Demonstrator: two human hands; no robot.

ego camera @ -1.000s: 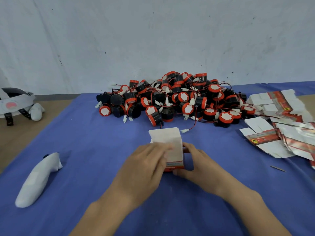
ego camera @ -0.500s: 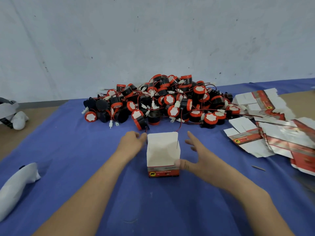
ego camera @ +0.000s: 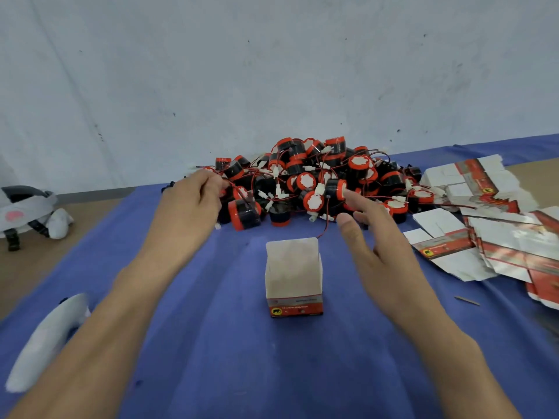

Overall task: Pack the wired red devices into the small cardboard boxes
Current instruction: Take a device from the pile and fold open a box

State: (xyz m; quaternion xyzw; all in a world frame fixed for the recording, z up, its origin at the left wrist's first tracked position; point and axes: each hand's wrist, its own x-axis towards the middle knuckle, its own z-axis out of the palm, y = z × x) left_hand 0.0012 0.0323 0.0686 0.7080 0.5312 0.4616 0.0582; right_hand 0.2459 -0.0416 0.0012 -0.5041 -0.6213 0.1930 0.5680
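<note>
We see the blue cloth (ego camera: 187,343) spread under both forearms, covering most of the table and running on beyond the fingertips to the pale wall (ego camera: 272,71). Past both hands, against that wall, lies the heap of wired red devices (ego camera: 311,179), red-and-black cylinders with white faces, thin red wires and small white plugs tangled through them. To the outside of the right hand, well apart from it, flat unfolded cartons (ego camera: 490,219) lie overlapping in a loose spread (white inside, red printed bands outside). To the outside of the left forearm rests a white handheld controller (ego camera: 45,343), and farther out on the bare tabletop we make out a white headset (ego camera: 27,207). Between the two wrists stands the small cardboard box (ego camera: 293,276), upright, its top flaps up and its mouth open, touched by neither hand; one red wire from the heap ends just at its far right corner. Our left hand (ego camera: 190,207) reaches to the near left edge of the heap with fingers curled, seemingly pinching a wire, though we cannot tell whether anything is truly gripped; a device (ego camera: 244,213) lies just beside its fingertips. Our right hand (ego camera: 378,246) hovers with fingers spread wide and empty, index finger pointing at the heap's near edge.
</note>
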